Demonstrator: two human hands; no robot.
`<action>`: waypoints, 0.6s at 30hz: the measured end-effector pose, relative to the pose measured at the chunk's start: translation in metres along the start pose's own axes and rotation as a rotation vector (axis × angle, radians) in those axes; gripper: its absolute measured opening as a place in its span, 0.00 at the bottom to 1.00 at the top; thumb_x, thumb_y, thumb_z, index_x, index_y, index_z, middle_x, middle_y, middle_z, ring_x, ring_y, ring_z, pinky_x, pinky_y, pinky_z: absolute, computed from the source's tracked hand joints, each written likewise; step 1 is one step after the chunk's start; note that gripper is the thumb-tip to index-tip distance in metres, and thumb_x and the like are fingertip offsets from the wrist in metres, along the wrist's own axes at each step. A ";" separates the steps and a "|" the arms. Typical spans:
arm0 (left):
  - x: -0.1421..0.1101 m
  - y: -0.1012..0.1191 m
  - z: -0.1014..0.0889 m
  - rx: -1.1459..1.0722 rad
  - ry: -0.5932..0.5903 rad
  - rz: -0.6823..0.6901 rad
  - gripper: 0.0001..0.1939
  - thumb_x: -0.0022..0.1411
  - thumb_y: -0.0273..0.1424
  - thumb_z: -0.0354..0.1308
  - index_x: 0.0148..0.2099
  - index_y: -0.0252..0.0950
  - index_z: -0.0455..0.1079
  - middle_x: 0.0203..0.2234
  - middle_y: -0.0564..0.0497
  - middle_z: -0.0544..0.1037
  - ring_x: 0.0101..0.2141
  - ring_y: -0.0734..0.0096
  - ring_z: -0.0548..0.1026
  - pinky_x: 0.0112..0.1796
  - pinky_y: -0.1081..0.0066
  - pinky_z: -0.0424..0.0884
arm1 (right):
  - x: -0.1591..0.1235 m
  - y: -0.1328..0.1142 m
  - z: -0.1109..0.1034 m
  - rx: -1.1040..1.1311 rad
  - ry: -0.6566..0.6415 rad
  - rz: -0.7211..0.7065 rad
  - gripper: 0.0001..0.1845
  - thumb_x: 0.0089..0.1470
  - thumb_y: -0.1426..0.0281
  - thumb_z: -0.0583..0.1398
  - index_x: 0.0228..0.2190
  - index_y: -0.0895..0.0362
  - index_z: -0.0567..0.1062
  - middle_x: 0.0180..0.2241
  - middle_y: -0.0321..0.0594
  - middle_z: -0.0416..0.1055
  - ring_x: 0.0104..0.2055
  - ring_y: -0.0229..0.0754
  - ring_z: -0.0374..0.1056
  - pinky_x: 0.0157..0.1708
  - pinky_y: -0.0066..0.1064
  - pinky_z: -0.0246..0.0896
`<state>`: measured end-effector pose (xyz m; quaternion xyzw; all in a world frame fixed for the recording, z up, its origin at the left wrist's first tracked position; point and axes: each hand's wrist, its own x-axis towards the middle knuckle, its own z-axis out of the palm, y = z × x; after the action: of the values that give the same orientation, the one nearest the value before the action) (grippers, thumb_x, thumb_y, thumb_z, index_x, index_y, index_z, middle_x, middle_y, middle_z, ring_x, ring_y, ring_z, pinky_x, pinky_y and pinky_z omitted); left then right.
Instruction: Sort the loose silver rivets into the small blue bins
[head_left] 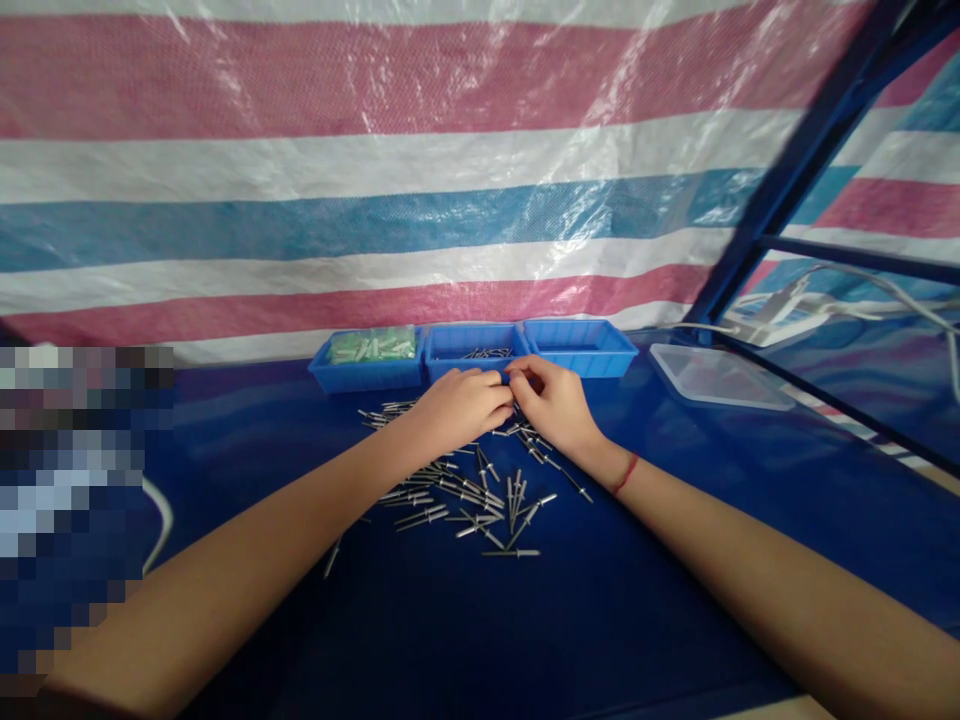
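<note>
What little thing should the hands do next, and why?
Maybe the right hand should reach slightly forward over the middle blue tray. It's close to that tray's front, some metal pins lie inside, and many loose pins are spread on the table. I can't see whether that hand holds one.

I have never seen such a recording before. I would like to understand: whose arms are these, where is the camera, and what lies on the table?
There is no machine here, only a person's bare hands. The single picture comes from a camera worn on the head, looking forward and down. The left hand and right hand are close together above many rivets, scattered on the blue table. Whether they hold anything is too small to tell. Just beyond, three blue bins stand in a row before a striped sheet.
</note>
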<state>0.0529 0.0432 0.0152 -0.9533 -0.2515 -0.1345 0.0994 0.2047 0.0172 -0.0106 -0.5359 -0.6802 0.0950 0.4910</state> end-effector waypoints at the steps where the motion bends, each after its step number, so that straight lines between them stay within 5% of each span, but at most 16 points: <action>1: -0.003 0.000 -0.001 -0.063 0.034 -0.016 0.09 0.63 0.29 0.52 0.35 0.34 0.73 0.31 0.49 0.76 0.32 0.67 0.74 0.34 0.69 0.68 | 0.000 -0.001 -0.001 0.013 0.001 0.008 0.10 0.52 0.72 0.53 0.30 0.58 0.75 0.27 0.38 0.75 0.26 0.39 0.67 0.29 0.29 0.60; 8: -0.035 0.004 -0.014 -0.703 0.298 -0.362 0.10 0.65 0.33 0.49 0.39 0.36 0.70 0.30 0.52 0.77 0.30 0.73 0.74 0.32 0.73 0.69 | -0.007 -0.021 -0.004 0.198 -0.192 -0.003 0.10 0.53 0.69 0.54 0.27 0.58 0.75 0.28 0.38 0.73 0.29 0.37 0.66 0.32 0.30 0.59; 18: -0.074 0.027 -0.017 -1.110 0.289 -0.618 0.09 0.60 0.35 0.55 0.39 0.35 0.71 0.32 0.51 0.78 0.30 0.71 0.76 0.35 0.70 0.72 | -0.018 -0.042 0.003 0.733 -0.339 0.248 0.07 0.47 0.66 0.63 0.28 0.57 0.73 0.24 0.33 0.69 0.23 0.31 0.61 0.24 0.27 0.58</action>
<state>0.0016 -0.0177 0.0049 -0.7191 -0.3913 -0.3935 -0.4182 0.1748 -0.0140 0.0055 -0.3805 -0.6030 0.4757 0.5151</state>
